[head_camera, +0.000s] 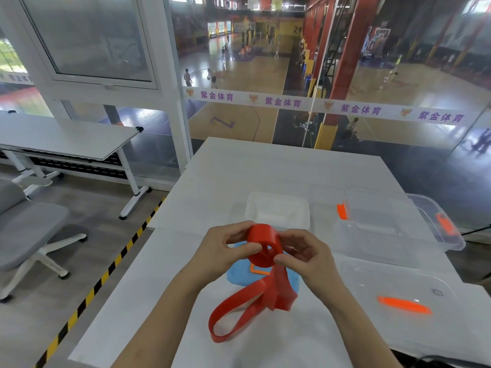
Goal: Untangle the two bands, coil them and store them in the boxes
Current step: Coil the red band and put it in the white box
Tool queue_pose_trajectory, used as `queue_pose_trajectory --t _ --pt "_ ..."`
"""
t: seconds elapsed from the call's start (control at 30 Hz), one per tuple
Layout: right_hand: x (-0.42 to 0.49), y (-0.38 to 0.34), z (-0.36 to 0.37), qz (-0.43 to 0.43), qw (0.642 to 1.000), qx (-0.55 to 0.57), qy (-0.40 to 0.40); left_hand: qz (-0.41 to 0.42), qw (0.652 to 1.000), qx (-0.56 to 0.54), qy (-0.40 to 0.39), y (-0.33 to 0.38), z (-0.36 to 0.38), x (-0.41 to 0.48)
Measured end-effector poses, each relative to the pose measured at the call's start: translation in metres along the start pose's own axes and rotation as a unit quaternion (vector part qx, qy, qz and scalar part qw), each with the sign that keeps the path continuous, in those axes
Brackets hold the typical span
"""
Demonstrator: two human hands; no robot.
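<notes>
Left hand (pixel 223 251) at 9 o'clock, right hand (pixel 305 254) at 3, fingers clamped on the band (pixel 265 241) coil, apparently so it cannot spring open.

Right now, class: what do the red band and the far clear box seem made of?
Red band: probably rubber or latex, matte; it curls into limp loops. Far clear box: apparently rigid plastic, glossy; the table shows through its walls.

Two hands (pixel 223 252) (pixel 309 257), one red band (pixel 263 241), two boxes (pixel 277 208) (pixel 385 235), two lids (pixel 236 274) (pixel 385 277)
</notes>
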State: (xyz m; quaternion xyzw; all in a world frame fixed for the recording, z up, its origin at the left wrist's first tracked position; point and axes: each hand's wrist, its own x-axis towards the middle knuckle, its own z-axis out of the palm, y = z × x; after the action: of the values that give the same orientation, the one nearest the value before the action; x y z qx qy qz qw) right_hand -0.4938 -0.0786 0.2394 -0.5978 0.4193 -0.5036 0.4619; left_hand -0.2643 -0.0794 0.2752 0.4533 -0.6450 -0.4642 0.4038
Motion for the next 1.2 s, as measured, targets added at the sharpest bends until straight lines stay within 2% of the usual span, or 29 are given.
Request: queue_pose_trajectory --t 0.13,0.23,0.37,0.5,0.63,0.77,0.97,1.07,1.2 --pt "0.002 -0.004 0.003 -0.001 0.999 0.033 0.016 -0.016 0.998 -0.043 0.034 -0.005 0.004 0.0" --pt "0.005 -0.008 0.002 -0.038 0.998 -0.033 0.041 -0.035 0.999 -0.037 0.005 -0.004 0.003 0.001" --pt "0.005 -0.01 -0.002 -0.074 0.99 -0.114 0.024 -0.058 0.995 0.045 -0.067 0.001 -0.003 0.004" --pt "0.004 -0.014 -0.005 -0.104 0.973 -0.207 -0.009 -0.077 0.987 0.125 -0.062 0.009 -0.007 0.005" --pt "0.003 -0.02 0.0 -0.134 0.96 -0.245 -0.019 -0.037 0.981 0.175 -0.077 0.019 -0.002 0.004" --pt "0.001 -0.019 -0.002 -0.07 0.98 -0.182 -0.027 0.01 0.973 0.223 -0.059 0.021 0.001 0.004" --pt "-0.003 -0.009 -0.009 0.03 0.996 -0.069 -0.056 0.03 0.999 0.035 0.029 0.014 -0.005 0.003" --pt "0.001 -0.016 -0.007 0.01 0.998 -0.055 -0.043 0.03 0.997 -0.05 0.045 0.012 -0.003 0.002" --pt "0.008 -0.037 -0.002 -0.045 0.998 -0.037 0.019 0.038 0.987 -0.149 0.055 0.017 -0.002 0.001"
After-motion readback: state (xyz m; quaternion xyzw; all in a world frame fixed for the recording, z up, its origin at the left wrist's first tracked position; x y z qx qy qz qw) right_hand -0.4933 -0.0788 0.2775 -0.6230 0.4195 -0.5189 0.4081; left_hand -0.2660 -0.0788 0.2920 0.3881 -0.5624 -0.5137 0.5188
